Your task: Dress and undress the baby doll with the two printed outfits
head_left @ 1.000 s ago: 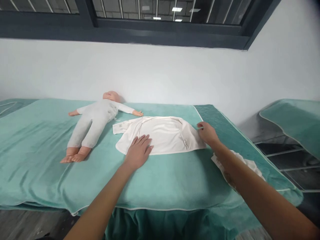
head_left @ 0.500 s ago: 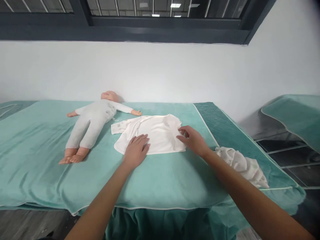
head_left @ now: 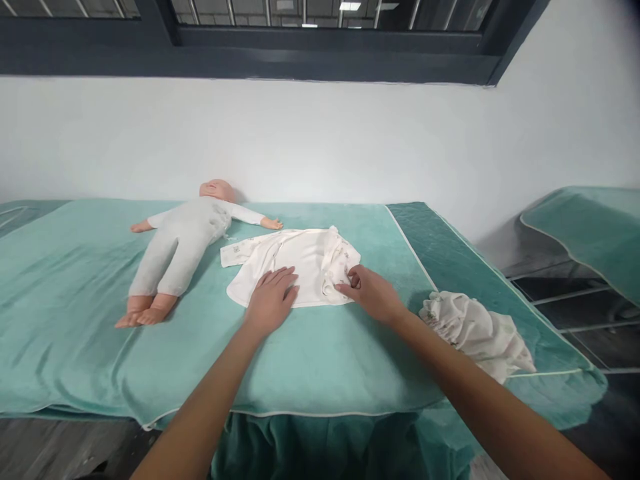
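A small white baby shirt point(head_left: 305, 260) lies on the green bed cover, one sleeve stretched toward the left. Its right side is folded inward and shows a printed pattern. My left hand point(head_left: 271, 300) rests flat on the lower left part of the shirt, fingers extended. At the folded right edge, my right hand point(head_left: 373, 290) pinches the cloth between thumb and fingers. A baby doll point(head_left: 187, 237) in a white suit lies on its back to the left, its arms spread and one hand close to the shirt.
The green cover point(head_left: 325, 373) spreads over the bed, with a darker band on the right. A crumpled white cloth point(head_left: 477, 330) lies beside my right forearm. Behind the bed stands a white wall point(head_left: 320, 147) under a dark window frame point(head_left: 330, 60). Another green-covered surface point(head_left: 590, 233) is at far right.
My right hand has moved left, folding the shirt's right side inward so its printed side shows. My left hand stays in place on the shirt.
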`<state>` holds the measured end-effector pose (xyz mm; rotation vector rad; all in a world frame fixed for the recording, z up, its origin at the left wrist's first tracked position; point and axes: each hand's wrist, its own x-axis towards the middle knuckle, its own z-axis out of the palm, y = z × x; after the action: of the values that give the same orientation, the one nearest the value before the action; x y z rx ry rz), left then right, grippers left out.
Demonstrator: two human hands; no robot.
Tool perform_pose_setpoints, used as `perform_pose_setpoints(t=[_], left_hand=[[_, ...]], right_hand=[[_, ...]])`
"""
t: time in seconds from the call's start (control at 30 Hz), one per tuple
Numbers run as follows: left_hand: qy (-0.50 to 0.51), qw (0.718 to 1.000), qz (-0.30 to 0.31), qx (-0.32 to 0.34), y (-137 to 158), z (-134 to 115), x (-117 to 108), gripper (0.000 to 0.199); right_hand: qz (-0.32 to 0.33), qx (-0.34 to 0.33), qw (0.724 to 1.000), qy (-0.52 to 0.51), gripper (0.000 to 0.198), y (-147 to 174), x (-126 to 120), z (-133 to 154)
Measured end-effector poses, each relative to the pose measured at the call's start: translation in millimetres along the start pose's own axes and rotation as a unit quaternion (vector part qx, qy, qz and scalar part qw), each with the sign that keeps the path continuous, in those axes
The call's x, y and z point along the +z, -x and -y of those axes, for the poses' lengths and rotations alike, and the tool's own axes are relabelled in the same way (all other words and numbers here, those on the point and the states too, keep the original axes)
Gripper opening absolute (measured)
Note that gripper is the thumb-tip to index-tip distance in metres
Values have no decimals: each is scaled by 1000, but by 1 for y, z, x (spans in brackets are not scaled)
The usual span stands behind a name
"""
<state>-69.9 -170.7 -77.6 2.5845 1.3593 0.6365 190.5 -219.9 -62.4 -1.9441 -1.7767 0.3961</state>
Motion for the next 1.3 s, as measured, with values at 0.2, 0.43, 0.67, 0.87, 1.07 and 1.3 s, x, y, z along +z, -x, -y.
perform_pose_setpoints(t=[0.2, 0.43, 0.67, 0.87, 1.07, 1.3], left_hand=[[2, 1000, -2, -4, 0, -2, -1, 38], [10, 1000, -8, -4, -1, -2, -1, 37], [18, 1000, -10, -10, -1, -2, 0, 38], [20, 1000, -14, -9, -1, -1, 1, 37], [20, 1000, -14, -5, -1, -1, 0, 36], [24, 999, -22, -5, -1, -1, 1, 35]], right_hand=[[32, -22, 999, -31, 14, -7, 1, 7], [16, -191, 973, 131, 32, 6, -10, 14], [10, -168, 956, 241, 26, 6, 3, 37], [35, -124, 986, 102, 20, -15, -9, 27], [-165, 33, 977, -130, 24, -63, -76, -56], [-212, 204, 946, -134, 31, -56, -77, -158]])
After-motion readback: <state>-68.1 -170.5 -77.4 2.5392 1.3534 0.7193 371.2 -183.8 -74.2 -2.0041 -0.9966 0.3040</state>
